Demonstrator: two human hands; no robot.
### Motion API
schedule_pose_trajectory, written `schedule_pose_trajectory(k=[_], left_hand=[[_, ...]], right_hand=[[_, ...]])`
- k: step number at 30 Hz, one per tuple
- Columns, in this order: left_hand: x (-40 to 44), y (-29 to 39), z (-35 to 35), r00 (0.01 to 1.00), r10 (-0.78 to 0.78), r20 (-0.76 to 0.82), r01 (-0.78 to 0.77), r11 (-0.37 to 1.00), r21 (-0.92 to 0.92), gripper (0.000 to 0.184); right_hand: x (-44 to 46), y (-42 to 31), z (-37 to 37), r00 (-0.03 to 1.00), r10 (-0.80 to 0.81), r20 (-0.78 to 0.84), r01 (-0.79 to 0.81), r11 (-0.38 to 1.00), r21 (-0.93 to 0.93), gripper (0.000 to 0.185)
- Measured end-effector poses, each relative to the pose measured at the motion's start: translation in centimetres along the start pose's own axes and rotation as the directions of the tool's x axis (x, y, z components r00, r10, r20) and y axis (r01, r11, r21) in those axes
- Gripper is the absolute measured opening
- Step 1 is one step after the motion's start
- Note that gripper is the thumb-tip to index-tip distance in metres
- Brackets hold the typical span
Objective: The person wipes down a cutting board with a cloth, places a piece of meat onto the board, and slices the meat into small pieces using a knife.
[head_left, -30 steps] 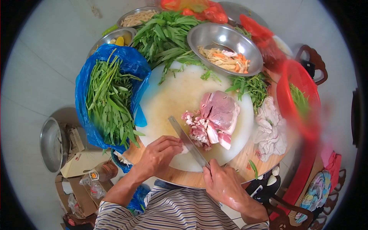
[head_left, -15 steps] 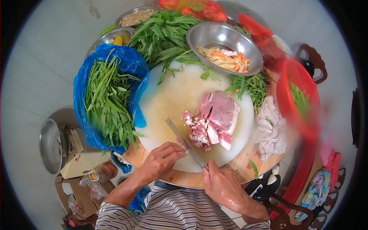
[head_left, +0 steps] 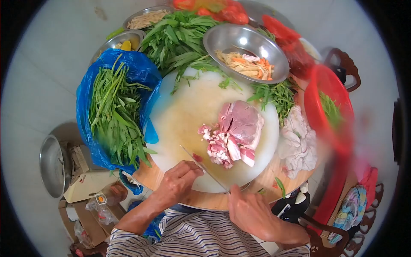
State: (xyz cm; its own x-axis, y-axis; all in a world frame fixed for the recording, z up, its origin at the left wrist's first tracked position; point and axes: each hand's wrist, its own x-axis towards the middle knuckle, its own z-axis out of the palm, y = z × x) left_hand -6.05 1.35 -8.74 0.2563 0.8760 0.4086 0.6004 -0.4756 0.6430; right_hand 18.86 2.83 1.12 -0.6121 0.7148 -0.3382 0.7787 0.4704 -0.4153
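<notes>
My right hand [head_left: 254, 212] is closed round the handle of a kitchen knife [head_left: 209, 173], which my fingers mostly hide. Its blade slants up and left over the round white cutting board [head_left: 184, 115], seen almost edge-on. Just left of the blade, my left hand [head_left: 180, 180] has its fingers curled and pressed together at the board's near edge. A small red piece of meat [head_left: 197, 157] shows at the fingertips by the blade. To the right of the blade lie a pile of chopped meat bits [head_left: 220, 147] and a large pink slab of meat [head_left: 242, 122].
Leafy greens [head_left: 117, 113] fill a blue plastic bag [head_left: 87, 107] on the left. Behind the board stand more greens [head_left: 180, 38] and a steel bowl [head_left: 274, 51] of shredded food. A crumpled pale cloth [head_left: 299, 145] and a red basket [head_left: 314, 92] are at the right.
The knife has turned so its blade now looks thinner, and the small piece of meat shows more clearly beside it. My right hand has shifted slightly downward. The whole view has moved a little left.
</notes>
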Motion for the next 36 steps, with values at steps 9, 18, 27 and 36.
schedule_pose_trajectory(k=[9,18,27,36], left_hand=[[-0.4,0.1,0.5,0.996,-0.077,-0.043,0.077,0.997,0.018,0.049],[-0.7,-0.4,0.6,0.997,-0.076,-0.005,0.077,0.997,0.004,0.032],[-1.1,-0.9,1.0,0.995,-0.043,-0.085,0.037,0.996,-0.076,0.041],[-0.7,-0.7,0.6,0.998,0.008,-0.056,-0.010,1.000,-0.027,0.039]], right_hand=[[3.8,-1.8,1.3,0.974,-0.126,-0.186,0.113,0.990,-0.082,0.009],[1.3,-1.6,-0.7,0.998,-0.060,-0.008,0.059,0.995,-0.078,0.010],[3.9,0.4,0.3,0.997,-0.002,-0.080,0.007,0.998,0.058,0.016],[1.1,-1.3,0.0,0.990,-0.040,-0.132,0.052,0.995,0.085,0.014]])
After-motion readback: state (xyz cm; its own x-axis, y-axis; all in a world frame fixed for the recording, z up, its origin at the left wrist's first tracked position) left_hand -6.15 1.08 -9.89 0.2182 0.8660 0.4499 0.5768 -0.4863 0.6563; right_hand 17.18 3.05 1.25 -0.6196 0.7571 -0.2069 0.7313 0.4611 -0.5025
